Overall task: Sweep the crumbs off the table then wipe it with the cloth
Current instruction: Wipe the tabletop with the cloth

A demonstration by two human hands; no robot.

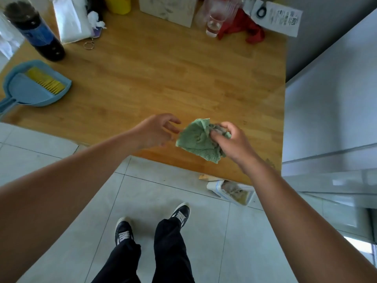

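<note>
A crumpled green cloth (196, 139) hangs just above the near edge of the wooden table (155, 78), pinched at its right side by my right hand (230, 142). My left hand (157, 131) is beside the cloth's left edge, fingers spread and holding nothing, a small gap between them and the cloth. At the table's left edge lies a blue dustpan (30, 88) with a yellow-bristled brush (46, 80) resting in it. I can make out no crumbs on the wood.
Along the table's back stand a dark bottle (34, 31), white bags (71, 19), a key ring (89, 45), a pale box (169, 9), clear cups (216, 19), red cloth (242, 27) and a paper slip (279, 19). A grey cabinet (330, 99) borders the right. A small bin (232, 190) sits on the tiled floor.
</note>
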